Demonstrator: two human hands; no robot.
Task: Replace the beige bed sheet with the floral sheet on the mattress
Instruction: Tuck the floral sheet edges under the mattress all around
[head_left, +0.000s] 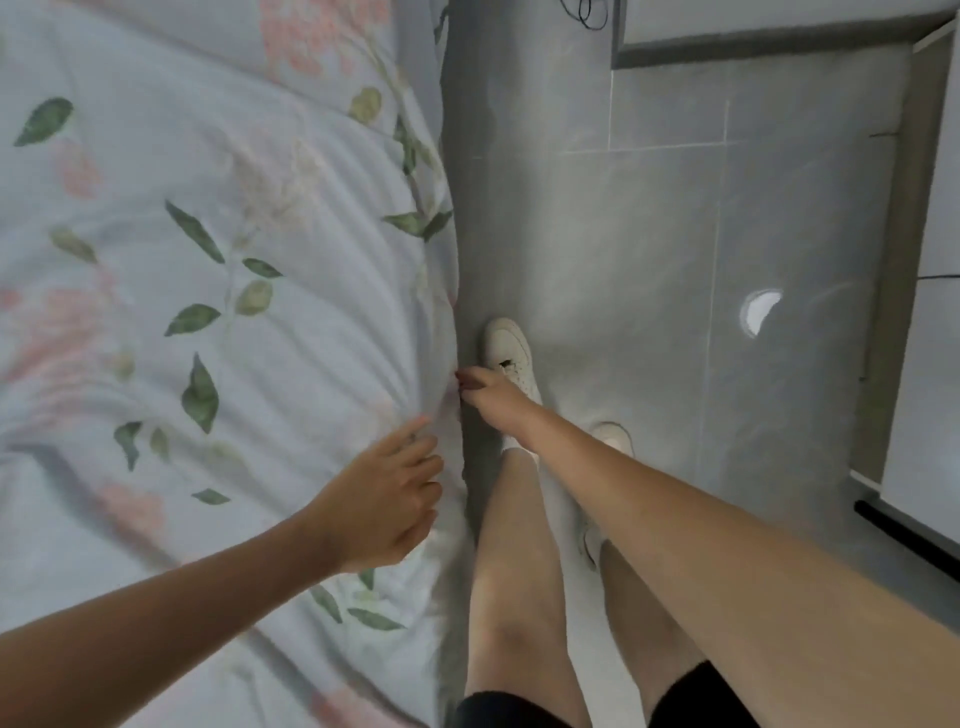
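The floral sheet (218, 270), pale blue-white with green leaves and pink flowers, covers the mattress across the left half of the view, wrinkled toward the bed's right edge. My right hand (488, 397) reaches down along that edge and pinches the sheet's hanging side, where the folds gather. My left hand (387, 493) lies on top of the sheet near the edge, fingers loosely bent and touching the cloth. No beige sheet is in view.
Grey tiled floor (675, 234) runs beside the bed on the right. My legs and white shoes (509, 353) stand close against the bed's side. White furniture (930, 364) lines the right edge, and a dark-framed panel (753, 47) with a black cable is at the top.
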